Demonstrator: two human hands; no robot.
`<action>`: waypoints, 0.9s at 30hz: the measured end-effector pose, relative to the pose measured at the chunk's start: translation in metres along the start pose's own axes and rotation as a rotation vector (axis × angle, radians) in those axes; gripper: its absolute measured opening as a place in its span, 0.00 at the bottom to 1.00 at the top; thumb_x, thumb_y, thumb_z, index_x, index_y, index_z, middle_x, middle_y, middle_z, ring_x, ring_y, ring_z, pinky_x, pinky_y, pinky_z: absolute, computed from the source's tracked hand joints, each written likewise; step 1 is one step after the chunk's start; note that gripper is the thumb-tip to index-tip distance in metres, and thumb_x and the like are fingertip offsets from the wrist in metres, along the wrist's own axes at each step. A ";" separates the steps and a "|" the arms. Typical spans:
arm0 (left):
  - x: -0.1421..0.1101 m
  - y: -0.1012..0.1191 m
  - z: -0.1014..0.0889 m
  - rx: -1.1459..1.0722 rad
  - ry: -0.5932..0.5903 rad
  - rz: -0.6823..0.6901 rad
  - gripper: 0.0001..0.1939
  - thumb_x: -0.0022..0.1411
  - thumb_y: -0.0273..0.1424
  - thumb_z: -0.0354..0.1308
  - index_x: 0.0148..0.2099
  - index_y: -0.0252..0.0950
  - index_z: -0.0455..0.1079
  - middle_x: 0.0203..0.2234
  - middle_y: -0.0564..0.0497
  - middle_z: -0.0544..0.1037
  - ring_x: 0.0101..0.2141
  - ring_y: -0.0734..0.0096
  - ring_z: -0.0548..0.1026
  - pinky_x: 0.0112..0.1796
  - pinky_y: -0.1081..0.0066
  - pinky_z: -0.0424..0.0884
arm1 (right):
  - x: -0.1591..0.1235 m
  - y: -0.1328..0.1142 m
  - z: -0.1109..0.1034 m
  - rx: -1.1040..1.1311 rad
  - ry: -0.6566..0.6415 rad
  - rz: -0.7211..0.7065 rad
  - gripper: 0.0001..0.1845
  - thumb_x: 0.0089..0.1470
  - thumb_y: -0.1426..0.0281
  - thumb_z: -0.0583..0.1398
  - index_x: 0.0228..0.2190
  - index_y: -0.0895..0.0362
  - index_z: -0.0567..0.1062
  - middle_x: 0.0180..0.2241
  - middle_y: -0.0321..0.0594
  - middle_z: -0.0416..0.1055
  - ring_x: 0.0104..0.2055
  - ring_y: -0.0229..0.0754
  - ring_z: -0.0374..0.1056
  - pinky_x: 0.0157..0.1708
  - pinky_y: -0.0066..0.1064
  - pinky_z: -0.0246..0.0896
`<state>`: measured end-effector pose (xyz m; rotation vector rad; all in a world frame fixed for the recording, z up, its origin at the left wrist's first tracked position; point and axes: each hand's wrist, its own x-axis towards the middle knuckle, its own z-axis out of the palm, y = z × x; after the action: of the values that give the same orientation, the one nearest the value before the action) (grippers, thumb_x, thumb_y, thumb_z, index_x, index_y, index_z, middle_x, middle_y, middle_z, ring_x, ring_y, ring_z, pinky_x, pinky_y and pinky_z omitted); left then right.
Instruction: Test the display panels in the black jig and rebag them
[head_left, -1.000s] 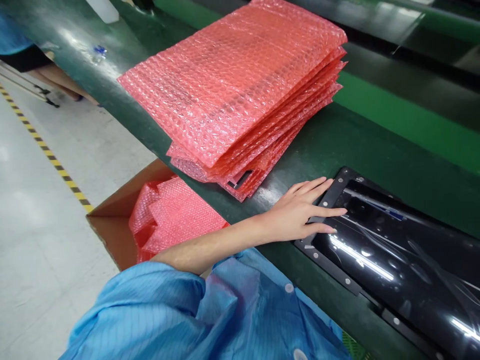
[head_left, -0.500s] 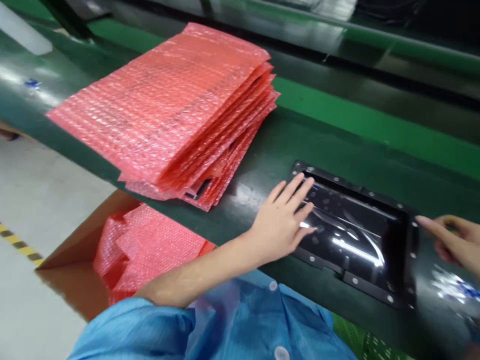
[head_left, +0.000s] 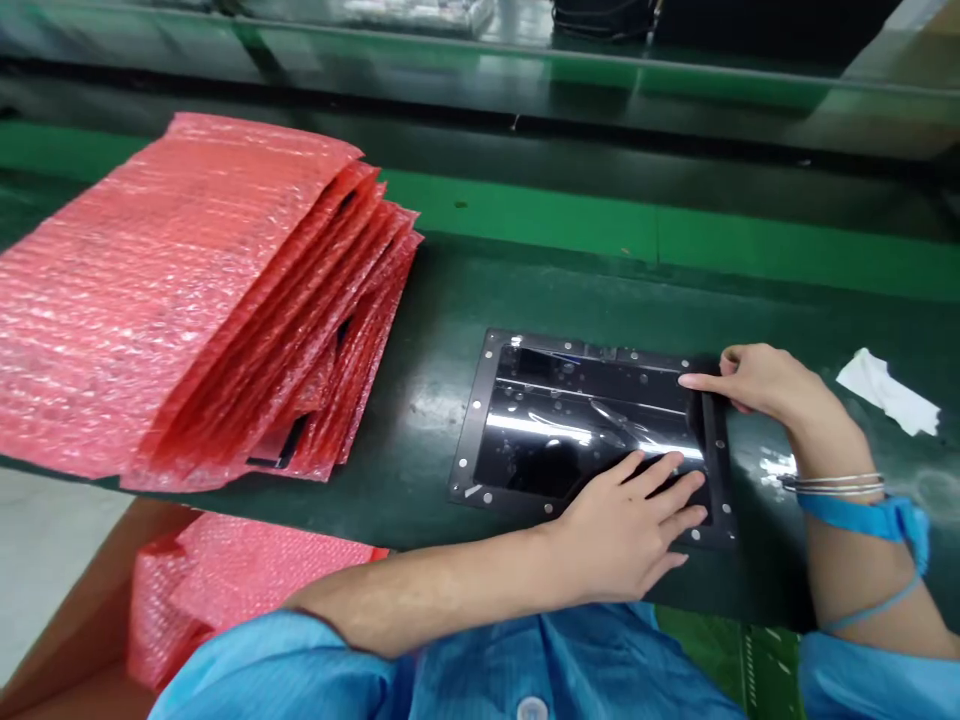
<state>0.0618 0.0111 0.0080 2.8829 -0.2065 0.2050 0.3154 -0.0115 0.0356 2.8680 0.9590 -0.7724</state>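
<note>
A black display panel (head_left: 585, 465) lies on the green bench, its glossy screen face up under a wrinkled clear film, with small round silver spots along the frame. My left hand (head_left: 630, 525) rests over its near right part, fingers spread and flat. At the far right corner is my right hand (head_left: 765, 380), its thumb stretched over the frame onto the screen and the other fingers curled at the edge. The undersides of these curled fingers are hidden. A blue strap (head_left: 855, 512) and thin metal bangles (head_left: 840, 484) circle my right wrist.
A tall stack of pink bubble-wrap bags (head_left: 202, 290) stands on the left of the green bench (head_left: 435, 390). Below the bench edge, a cardboard box (head_left: 82, 620) holds more pink bubble wrap (head_left: 255, 570). A crumpled white paper piece (head_left: 889, 392) lies at the right.
The panel's notched long side, nearest me before, is now at the far side. My right hand has come onto the panel's corner; my left rests nearer its right end. The view has shifted right.
</note>
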 end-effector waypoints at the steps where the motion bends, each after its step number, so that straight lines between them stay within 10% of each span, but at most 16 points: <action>1: 0.001 0.001 -0.001 -0.002 -0.004 0.000 0.24 0.73 0.40 0.46 0.63 0.36 0.69 0.66 0.47 0.66 0.66 0.53 0.61 0.62 0.56 0.57 | 0.000 -0.001 0.000 -0.018 0.003 0.000 0.32 0.58 0.52 0.70 0.18 0.54 0.61 0.15 0.35 0.62 0.23 0.44 0.62 0.27 0.34 0.49; 8: 0.007 -0.020 -0.005 -0.119 0.013 0.016 0.24 0.71 0.45 0.49 0.60 0.39 0.72 0.63 0.47 0.70 0.63 0.57 0.65 0.62 0.57 0.59 | -0.014 -0.001 0.010 0.084 0.142 -0.029 0.28 0.53 0.52 0.70 0.20 0.53 0.63 0.17 0.36 0.64 0.24 0.47 0.64 0.26 0.34 0.49; 15: 0.010 -0.076 -0.018 -0.044 0.222 -0.506 0.25 0.70 0.41 0.52 0.63 0.32 0.65 0.57 0.35 0.73 0.60 0.49 0.67 0.62 0.43 0.55 | -0.020 0.013 0.026 0.335 0.214 -0.088 0.21 0.56 0.52 0.61 0.23 0.53 0.65 0.17 0.35 0.64 0.24 0.46 0.64 0.28 0.33 0.53; 20: 0.014 -0.078 -0.027 -0.139 0.303 -0.558 0.20 0.67 0.40 0.56 0.53 0.30 0.67 0.47 0.38 0.76 0.52 0.50 0.69 0.57 0.48 0.61 | -0.023 0.018 0.032 0.545 0.297 -0.149 0.26 0.43 0.42 0.63 0.27 0.53 0.71 0.21 0.38 0.67 0.26 0.48 0.63 0.28 0.33 0.52; 27: -0.007 -0.074 -0.052 -0.286 0.514 -0.397 0.15 0.67 0.34 0.51 0.54 0.38 0.66 0.50 0.42 0.76 0.55 0.55 0.69 0.58 0.53 0.60 | -0.035 0.012 0.037 1.152 0.076 -0.255 0.32 0.26 0.40 0.72 0.16 0.53 0.68 0.20 0.42 0.65 0.26 0.53 0.65 0.27 0.39 0.65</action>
<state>0.0603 0.0965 0.0399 2.4214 0.3914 0.7517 0.2816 -0.0472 0.0176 3.7241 1.1647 -1.7145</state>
